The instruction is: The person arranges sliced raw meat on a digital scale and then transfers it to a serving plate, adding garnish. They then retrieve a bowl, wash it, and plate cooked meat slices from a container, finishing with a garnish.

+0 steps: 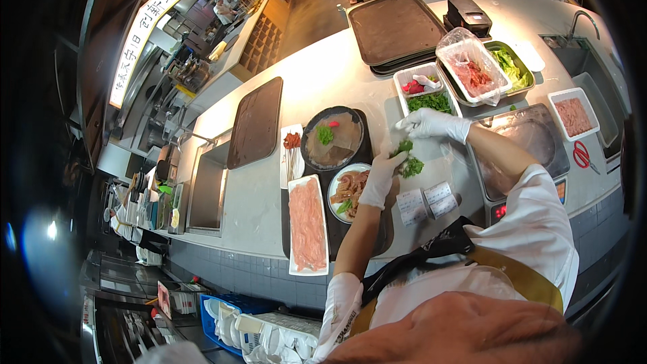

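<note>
White gloves cover both hands. My left hand (383, 177) holds a sprig of green leafy herb (404, 146) above the counter, and more curly greens (412, 167) show just below its fingertips. To the upper right, my right hand (429, 124) reaches over beside the tub of green herbs (428, 103); whether its fingers hold anything is unclear. Left of my left hand, a white bowl of sliced meat (349, 189) has a green leaf on it. Above it stands a dark round dish (332, 137) with a green and red garnish. A long white plate of pale pink meat (307, 225) lies further left.
Skewers with red paste (292, 154) rest on a narrow plate. Stacked brown trays (394, 28) stand at the back. A bagged meat tub (472, 68), lettuce pan (510, 68), scale (528, 146), minced meat tub (573, 114) and red-handled scissors (582, 155) are at right. Printed slips (412, 207) lie near the apron.
</note>
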`<state>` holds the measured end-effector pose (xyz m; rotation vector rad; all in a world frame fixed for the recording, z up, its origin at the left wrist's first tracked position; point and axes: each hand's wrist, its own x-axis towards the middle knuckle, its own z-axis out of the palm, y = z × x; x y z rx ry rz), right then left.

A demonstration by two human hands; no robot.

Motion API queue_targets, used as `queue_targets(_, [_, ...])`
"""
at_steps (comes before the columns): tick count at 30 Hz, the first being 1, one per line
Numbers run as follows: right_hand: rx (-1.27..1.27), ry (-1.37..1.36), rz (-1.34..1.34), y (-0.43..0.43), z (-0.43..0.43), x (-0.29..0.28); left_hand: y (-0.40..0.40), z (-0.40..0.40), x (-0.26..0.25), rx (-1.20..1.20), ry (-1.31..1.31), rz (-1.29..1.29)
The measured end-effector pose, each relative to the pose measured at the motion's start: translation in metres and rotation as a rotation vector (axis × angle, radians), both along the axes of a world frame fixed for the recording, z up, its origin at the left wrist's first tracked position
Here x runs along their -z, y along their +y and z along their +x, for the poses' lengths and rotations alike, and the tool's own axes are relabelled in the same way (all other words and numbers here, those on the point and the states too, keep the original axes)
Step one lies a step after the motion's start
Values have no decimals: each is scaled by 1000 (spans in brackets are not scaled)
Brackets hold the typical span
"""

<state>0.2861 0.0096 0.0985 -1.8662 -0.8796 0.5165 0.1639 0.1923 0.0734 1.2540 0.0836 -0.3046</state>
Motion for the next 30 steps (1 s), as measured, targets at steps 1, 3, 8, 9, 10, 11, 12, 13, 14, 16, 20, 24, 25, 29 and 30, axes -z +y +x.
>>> queue_targets(1, [30,-38,-104,-8,14,5,6,-7,4,-12,26,-18])
queue_targets(3, [172,-247,25,-24,64,16,16,-25,0,-105,30,-100])
queue_targets(8, [598,-343,-221,-25,152,30,54,-76,-7,-410,-112,21])
queue_targets(9, [614,-332,-240,-20,165,40,56,-85,-17,-508,-39,-118])
queue_targets(10, [624,-482,-188,-5,170,44,63,-100,-22,-550,-92,-140])
queue_targets(11, [543,-506,-249,8,177,48,65,-117,-28,-576,-231,106])
queue_targets(12, [575,-490,-373,15,184,51,80,-127,-18,-668,-130,-214])
queue_targets(13, [603,-471,-493,27,191,57,93,-142,-9,-725,-112,-295])
queue_targets(14, [623,-421,-545,29,203,68,106,-157,0,-749,-89,-351])
queue_targets(16, [361,-325,-619,43,200,64,118,-190,5,-889,-91,-373])
queue_targets(20, [375,-311,-980,68,172,35,114,-234,-19,-1139,-84,-373])
queue_targets(24, [627,-396,-598,47,209,59,133,-267,-13,-1231,-139,-298])
queue_targets(25, [511,-476,-580,32,222,56,138,-271,-12,-1241,-143,-299])
queue_targets(29, [268,-404,-392,-12,260,51,147,-273,-15,-1228,-156,-323])
queue_targets(30, [198,-421,-303,-9,258,47,146,-272,-18,-1229,-170,-320])
